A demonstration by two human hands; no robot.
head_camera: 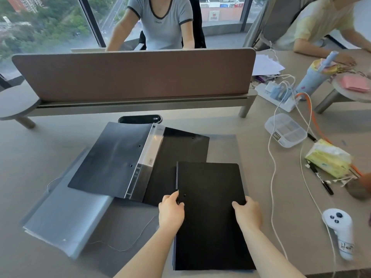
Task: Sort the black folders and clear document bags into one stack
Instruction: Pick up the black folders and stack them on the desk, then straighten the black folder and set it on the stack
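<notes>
a grey desk [251, 125] by tall windows carries the work. a closed black folder [210, 215] is gripped at its edges by the left hand [171, 211] and right hand [248, 214], overlapping the open folder [140, 163] on that folder's near right. clear document bags [66, 215] lie to its left. the closed folder is best squared over one pile, edges aligned.

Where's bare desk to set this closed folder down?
Bare desk lies between the closed folder and the white cable; more along the left edge beyond the clear bags. The right side is crowded: tissue pack, pens, controller.
</notes>
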